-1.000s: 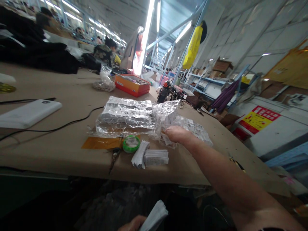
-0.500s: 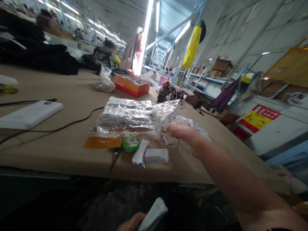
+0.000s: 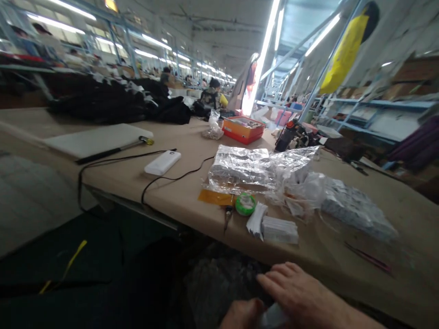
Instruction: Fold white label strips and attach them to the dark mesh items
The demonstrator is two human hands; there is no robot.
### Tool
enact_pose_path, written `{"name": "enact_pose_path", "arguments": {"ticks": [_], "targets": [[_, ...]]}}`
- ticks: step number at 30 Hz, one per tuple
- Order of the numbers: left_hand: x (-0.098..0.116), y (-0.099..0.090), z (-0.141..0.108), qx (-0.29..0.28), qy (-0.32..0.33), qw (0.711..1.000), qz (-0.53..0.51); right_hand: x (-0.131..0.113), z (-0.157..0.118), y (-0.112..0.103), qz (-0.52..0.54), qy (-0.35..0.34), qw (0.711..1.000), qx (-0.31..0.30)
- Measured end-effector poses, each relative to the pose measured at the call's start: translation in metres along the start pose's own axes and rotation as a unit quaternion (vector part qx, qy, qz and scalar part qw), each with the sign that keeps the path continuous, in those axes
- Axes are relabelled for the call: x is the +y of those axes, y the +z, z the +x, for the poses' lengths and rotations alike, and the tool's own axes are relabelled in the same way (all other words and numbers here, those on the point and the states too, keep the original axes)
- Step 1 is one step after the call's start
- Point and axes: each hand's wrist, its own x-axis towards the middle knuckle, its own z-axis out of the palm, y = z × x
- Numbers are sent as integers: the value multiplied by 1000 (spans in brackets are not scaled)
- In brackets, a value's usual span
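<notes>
Head view: left grip (image 3: 240, 315) snug around white papers (image 3: 273, 316), right grip (image 3: 297, 292) outspread over them.

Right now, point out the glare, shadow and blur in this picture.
Head view: glare streaks the plastic wrap and the light tube burns white; deep shadow below the table; head view, bottom edge: left hand and right hand soft, the pale item between them too blurred to identify.

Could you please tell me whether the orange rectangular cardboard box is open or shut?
Open: contents show inside the orange rectangular cardboard box.
</notes>
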Motion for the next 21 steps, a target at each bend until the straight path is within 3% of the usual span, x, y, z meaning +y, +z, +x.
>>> {"name": "enact_pose_path", "arguments": {"ticks": [2,4,8,11,14,17,21], "targets": [[5,2,-3,-26,31,999,-2,-22,-9,22,-26,20,999,9],[9,6,-5,-37,48,998,-7,-34,-15,27,-24,41,998,-33],[14,10,-5,-35,32,999,7,-38,-27,9,32,74,992,-94],[16,9,-1,-37,20,998,37,-28,-38,-7,74,97,986,-117],[14,3,1,-9,-3,998,57,2,-55,-19,118,165,975,-94],[5,-4,1,20,-39,996,74,49,-79,-24,156,270,950,15],[-19,-10,-3,-23,-77,994,79,111,-103,-17,129,345,923,109]]}}
